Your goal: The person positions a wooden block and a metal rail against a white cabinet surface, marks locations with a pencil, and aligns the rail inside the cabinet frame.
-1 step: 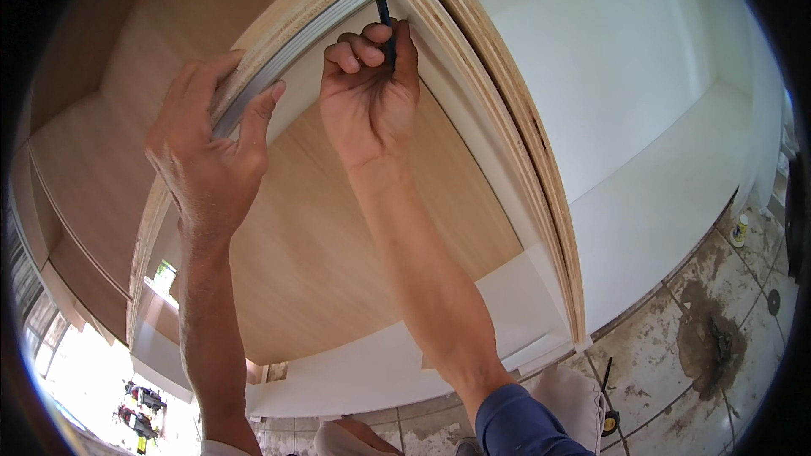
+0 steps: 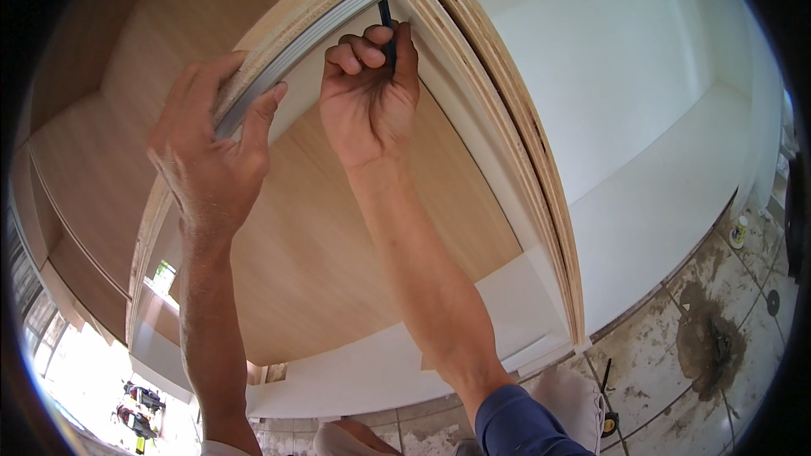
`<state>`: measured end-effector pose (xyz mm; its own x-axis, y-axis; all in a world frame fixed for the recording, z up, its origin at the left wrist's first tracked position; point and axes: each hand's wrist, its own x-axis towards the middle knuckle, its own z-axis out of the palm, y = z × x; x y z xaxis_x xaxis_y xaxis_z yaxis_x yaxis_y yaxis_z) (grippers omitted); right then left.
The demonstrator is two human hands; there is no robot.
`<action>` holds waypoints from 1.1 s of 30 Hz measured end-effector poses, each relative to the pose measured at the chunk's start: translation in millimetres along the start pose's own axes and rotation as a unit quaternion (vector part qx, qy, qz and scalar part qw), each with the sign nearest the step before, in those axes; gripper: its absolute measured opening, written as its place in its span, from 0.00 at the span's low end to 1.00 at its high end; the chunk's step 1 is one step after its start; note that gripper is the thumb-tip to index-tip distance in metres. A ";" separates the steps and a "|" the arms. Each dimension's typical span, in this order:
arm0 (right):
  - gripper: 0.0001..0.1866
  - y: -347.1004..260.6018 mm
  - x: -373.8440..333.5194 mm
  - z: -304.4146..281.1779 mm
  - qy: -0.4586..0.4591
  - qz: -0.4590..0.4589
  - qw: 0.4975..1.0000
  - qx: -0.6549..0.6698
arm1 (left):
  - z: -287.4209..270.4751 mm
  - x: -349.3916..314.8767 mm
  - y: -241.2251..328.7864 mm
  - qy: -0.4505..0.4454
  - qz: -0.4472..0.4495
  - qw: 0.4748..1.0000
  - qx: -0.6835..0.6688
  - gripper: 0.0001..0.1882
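Note:
A grey grooved metal strip (image 2: 317,29) lies along the inner side of the raw plywood edge (image 2: 287,13) at the top of a cabinet opening. My left hand (image 2: 211,148) clasps the strip's lower-left end together with the plywood, fingers over the outside and thumb on the inside. Palm up, my right hand (image 2: 369,110) pinches a slim dark pencil-like stick (image 2: 384,13) between thumb and fingers. The stick points upward, its tip close to the strip's upper right end; whether they touch, I cannot tell. Its lower part is partly hidden by the fingers.
Two plywood uprights (image 2: 515,118) stand side by side right of the opening, with a white panel (image 2: 642,203) beyond. On the stained tile floor (image 2: 650,355) are a small bottle (image 2: 738,232) and a black-and-yellow round object (image 2: 610,423). Tools (image 2: 139,409) lie at lower left.

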<state>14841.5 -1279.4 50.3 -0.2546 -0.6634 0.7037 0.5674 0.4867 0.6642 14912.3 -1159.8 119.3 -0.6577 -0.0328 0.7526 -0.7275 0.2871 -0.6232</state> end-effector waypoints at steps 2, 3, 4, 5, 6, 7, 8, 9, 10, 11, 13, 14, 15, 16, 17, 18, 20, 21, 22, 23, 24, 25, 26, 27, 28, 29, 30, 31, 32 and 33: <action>0.08 0.7 1.2 -0.3 -0.006 0.008 1.000 0.016 | 0.3 0.0 -0.1 -0.001 0.000 1.000 0.000 0.15; 0.08 0.8 1.7 -1.3 -0.009 0.011 1.000 0.025 | 0.1 0.2 -0.1 -0.002 0.000 1.000 -0.001 0.15; 0.07 -0.1 3.1 -3.7 -0.025 0.017 0.999 0.029 | 0.0 0.4 -0.2 -0.002 0.001 1.000 0.000 0.15; 0.07 -1.8 5.1 -7.0 -0.041 0.024 0.998 0.034 | -0.1 0.6 -0.3 -0.001 0.002 1.000 0.001 0.16; 0.06 -3.1 5.8 -8.8 -0.057 0.029 0.997 0.038 | 0.0 0.7 -0.2 0.000 0.003 1.000 0.001 0.16; 0.07 -3.9 4.6 -11.2 -0.052 0.042 0.998 0.024 | -0.1 0.8 0.1 -0.001 0.001 1.000 0.001 0.16; 0.07 -4.3 2.3 -13.9 -0.046 0.054 0.997 0.009 | -0.3 1.0 0.6 -0.003 -0.001 1.000 0.001 0.16; 0.08 -4.1 -0.8 -17.1 -0.040 0.067 0.997 -0.005 | -0.6 0.5 0.6 -0.005 -0.003 1.000 0.002 0.15; 0.08 -2.6 -4.3 -22.0 -0.043 0.078 0.996 -0.024 | -0.5 -0.2 0.3 -0.004 -0.005 1.000 -0.001 0.15; 0.09 0.5 -8.3 -27.6 -0.046 0.089 0.994 -0.043 | -0.2 -0.8 -0.1 -0.003 -0.006 1.000 -0.004 0.15; 0.09 6.7 -14.5 -32.0 -0.042 0.104 0.991 -0.070 | -0.7 0.9 -0.6 -0.002 -0.004 1.000 -0.005 0.15; 0.09 8.6 -17.3 -33.8 -0.034 0.109 0.990 -0.078 | -1.0 1.9 -0.6 -0.001 -0.002 1.000 -0.003 0.15; 0.09 9.0 -19.6 -35.7 -0.027 0.114 0.989 -0.088 | -0.4 1.3 -0.8 0.001 -0.001 1.000 -0.002 0.15; 0.10 8.6 -20.7 -37.2 -0.014 0.107 0.989 -0.100 | 0.4 0.9 -1.1 0.003 0.001 1.000 0.001 0.15; 0.10 7.8 -21.3 -38.4 -0.001 0.101 0.988 -0.113 | 1.5 0.7 -1.4 0.006 0.003 1.000 0.003 0.15; 0.10 10.0 -24.0 -33.4 0.014 0.094 0.988 -0.122 | 0.9 0.0 -2.2 0.005 0.005 1.000 0.008 0.15; 0.09 8.7 -31.0 -21.8 0.098 0.012 0.975 -0.199 | 0.2 -1.3 -4.5 0.005 0.006 1.000 0.010 0.15; 0.09 6.3 -33.1 -13.3 0.139 -0.029 0.961 -0.238 | 0.2 -1.5 -4.6 0.007 0.007 1.000 0.010 0.15; 0.11 2.6 -32.7 -11.4 0.117 -0.054 0.952 -0.279 | -0.1 -1.3 -3.3 -0.001 0.002 1.000 0.013 0.16; 0.12 -1.1 -31.3 -9.8 0.094 -0.079 0.940 -0.319 | -0.9 -0.5 -1.2 -0.009 -0.004 1.000 0.015 0.16; 0.14 -2.2 -30.7 -2.4 0.071 -0.103 0.926 -0.357 | -2.1 0.9 0.3 -0.016 -0.008 1.000 0.018 0.16; 0.16 -3.2 -31.7 5.4 0.050 -0.094 0.925 -0.365 | -2.6 2.0 1.1 -0.018 -0.011 1.000 0.016 0.16; 0.17 -3.2 -33.1 14.0 0.030 -0.086 0.923 -0.373 | -2.8 3.1 1.9 -0.020 -0.014 1.000 0.013 0.16; 0.19 0.2 -34.6 23.3 0.011 -0.077 0.922 -0.379 | -3.2 2.3 1.5 -0.023 -0.018 0.999 0.012 0.16; 0.19 5.5 -34.6 28.0 0.015 -0.084 0.903 -0.422 | -3.7 0.6 0.4 -0.027 -0.016 0.999 0.010 0.16; 0.19 12.3 -33.9 30.9 0.018 -0.091 0.881 -0.463 | -4.5 -1.1 -1.2 -0.032 -0.014 0.999 0.008 0.16; 0.19 15.3 -31.8 34.0 0.018 -0.100 0.856 -0.507 | -4.5 -0.3 -0.8 -0.032 -0.012 0.999 0.004 0.16; 0.19 15.5 -28.9 32.5 0.025 -0.108 0.850 -0.515 | -4.4 0.4 -0.2 -0.030 -0.012 0.999 0.003 0.16; 0.19 14.8 -25.3 29.3 0.032 -0.116 0.844 -0.522 | -4.2 1.0 0.2 -0.028 -0.012 1.000 0.003 0.16; 0.19 13.4 -24.1 28.0 0.039 -0.124 0.838 -0.530 | -3.2 0.5 0.6 -0.027 -0.012 1.000 0.002 0.17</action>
<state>14833.3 -1241.0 49.3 -0.4398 -0.7247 0.5304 0.8915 -0.4235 0.1606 14912.1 -1156.5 119.9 -0.6497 -0.0907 0.7548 -0.7437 0.2813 -0.6064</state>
